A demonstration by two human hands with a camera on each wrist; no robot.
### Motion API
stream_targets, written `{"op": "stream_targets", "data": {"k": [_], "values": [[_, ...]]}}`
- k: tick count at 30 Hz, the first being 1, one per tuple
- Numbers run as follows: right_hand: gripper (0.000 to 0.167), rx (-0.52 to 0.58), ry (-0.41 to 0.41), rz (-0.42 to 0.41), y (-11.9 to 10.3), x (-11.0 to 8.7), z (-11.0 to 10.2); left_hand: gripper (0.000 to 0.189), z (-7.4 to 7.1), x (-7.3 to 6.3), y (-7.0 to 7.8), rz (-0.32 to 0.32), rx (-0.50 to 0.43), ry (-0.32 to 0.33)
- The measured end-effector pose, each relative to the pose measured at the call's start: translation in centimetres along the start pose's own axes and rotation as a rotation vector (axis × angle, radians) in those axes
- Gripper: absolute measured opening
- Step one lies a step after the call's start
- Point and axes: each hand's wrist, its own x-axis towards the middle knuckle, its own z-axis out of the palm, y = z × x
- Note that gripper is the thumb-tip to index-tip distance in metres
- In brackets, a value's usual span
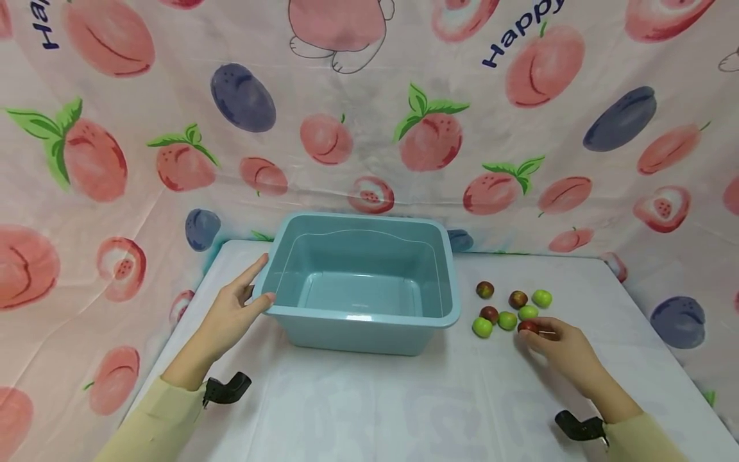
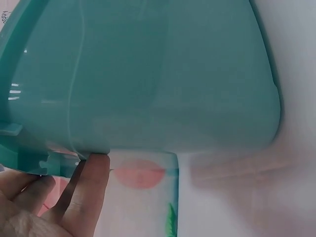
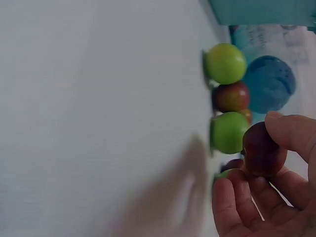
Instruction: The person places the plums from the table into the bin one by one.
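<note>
A pale blue plastic basin (image 1: 360, 333) stands upright on the table. My left hand (image 1: 231, 314) grips its left rim, the thumb over the edge; in the left wrist view, fingers (image 2: 91, 192) press against the basin wall (image 2: 173, 74) just under the rim. On the right, my right hand (image 1: 562, 350) pinches a dark red plum (image 3: 264, 150) between thumb and fingertips, its palm turned toward the camera in the right wrist view. Close by lie several green plums (image 1: 507, 320) and 3 reddish-brown plums (image 1: 518, 299), loosely grouped right of the basin.
A white cloth (image 1: 369, 398) covers the table. Behind it hangs a pink curtain (image 1: 369, 90) printed with fruit, close to the basin's back rim. Black wrist mounts (image 1: 228, 388) stick out from both sleeves.
</note>
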Motion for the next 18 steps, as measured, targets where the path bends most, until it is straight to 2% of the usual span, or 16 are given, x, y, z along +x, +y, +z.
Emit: {"op": "stream_targets", "data": {"k": [8, 13, 18], "values": [[0.070, 0.035, 0.029, -0.104, -4.1, 1.2, -2.5, 0.069, 0.1, 0.0, 0.2, -0.006, 0.040, 0.015], [0.071, 0.065, -0.002, -0.141, -8.2, 2.2, -3.8, 0.069, 0.0, 0.1, 0.3, -0.011, 0.039, 0.011], [0.070, 0.064, 0.004, -0.215, -12.7, 3.4, -4.9, 0.069, 0.0, 0.0, 0.3, -0.017, -0.006, -0.005]]}}
